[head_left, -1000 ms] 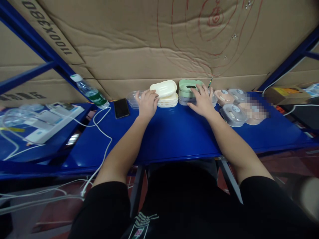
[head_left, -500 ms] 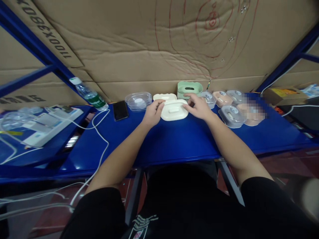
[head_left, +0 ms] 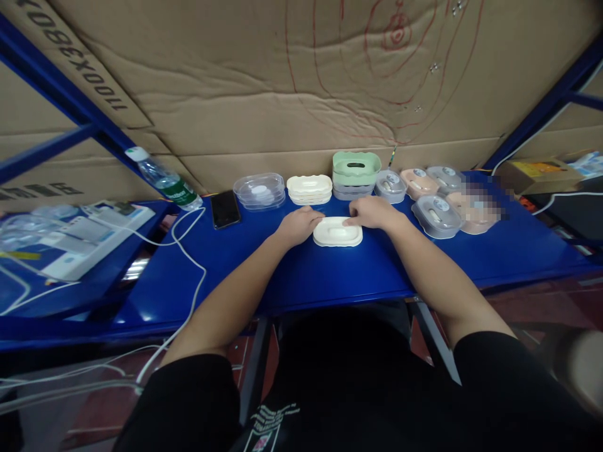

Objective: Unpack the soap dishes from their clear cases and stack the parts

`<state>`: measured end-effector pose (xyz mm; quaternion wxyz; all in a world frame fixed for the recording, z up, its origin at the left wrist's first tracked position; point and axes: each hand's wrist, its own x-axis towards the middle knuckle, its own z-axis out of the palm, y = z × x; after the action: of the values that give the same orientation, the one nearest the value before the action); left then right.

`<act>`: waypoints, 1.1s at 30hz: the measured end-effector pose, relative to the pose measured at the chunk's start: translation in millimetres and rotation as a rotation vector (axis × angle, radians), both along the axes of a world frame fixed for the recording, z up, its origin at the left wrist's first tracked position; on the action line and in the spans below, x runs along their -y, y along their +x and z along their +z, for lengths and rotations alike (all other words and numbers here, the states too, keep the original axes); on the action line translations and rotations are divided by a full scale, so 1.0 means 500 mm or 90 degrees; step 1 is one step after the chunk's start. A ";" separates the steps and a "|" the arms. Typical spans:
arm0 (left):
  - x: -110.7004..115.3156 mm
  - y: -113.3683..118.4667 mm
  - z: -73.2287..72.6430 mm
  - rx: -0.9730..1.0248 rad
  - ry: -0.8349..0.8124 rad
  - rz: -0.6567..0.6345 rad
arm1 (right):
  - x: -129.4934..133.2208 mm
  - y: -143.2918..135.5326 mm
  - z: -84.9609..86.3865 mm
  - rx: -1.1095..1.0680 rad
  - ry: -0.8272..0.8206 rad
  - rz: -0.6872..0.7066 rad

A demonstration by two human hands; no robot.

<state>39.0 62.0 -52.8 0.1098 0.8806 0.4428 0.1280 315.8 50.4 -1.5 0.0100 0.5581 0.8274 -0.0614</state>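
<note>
A shallow cream plastic tray (head_left: 338, 231) with rounded corners and a raised oblong middle lies on the blue tabletop in front of me. At its far left corner my left hand (head_left: 301, 225) grips the edge, fingers curled together. My right hand (head_left: 374, 212) holds the far right part of the rim, its thumb over the top and its other fingers partly hidden. Just behind the hands stand a stack of cream trays with wavy rims (head_left: 309, 188) and a green box (head_left: 357, 168) with a dark oblong slot, which rests on greyish see-through pieces (head_left: 354, 191).
Clear plastic covers (head_left: 260, 191), a phone (head_left: 226, 209) and a water bottle (head_left: 169, 183) are on the left, with white cables (head_left: 192, 251) nearby. Several lidded grey boxes (head_left: 436, 216) and pink boxes (head_left: 419, 183) stand right. A cardboard wall (head_left: 226, 94) rises behind.
Both hands have brought the cream tray nearer to me and slightly right, from just before the cream stack down onto the tabletop. The tray now lies flatter. The view has shifted slightly.
</note>
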 end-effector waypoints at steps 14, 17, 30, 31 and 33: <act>0.004 -0.009 0.007 -0.011 -0.007 -0.025 | -0.070 0.093 -0.048 -0.282 0.398 -0.151; 0.002 -0.012 0.006 -0.008 -0.006 -0.039 | -0.074 0.098 -0.051 -0.270 0.373 -0.150; -0.004 -0.016 -0.003 0.010 0.001 -0.045 | -0.073 0.088 -0.038 -0.295 0.359 -0.147; -0.004 -0.016 -0.002 0.007 0.002 -0.044 | -0.075 0.090 -0.039 -0.295 0.355 -0.148; -0.002 -0.015 0.000 0.001 0.003 -0.040 | -0.078 0.091 -0.041 -0.304 0.352 -0.152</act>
<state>31.5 63.0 -52.9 0.1121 0.8941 0.4147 0.1265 361.4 89.5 -21.8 -0.3414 0.6021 0.7209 0.0354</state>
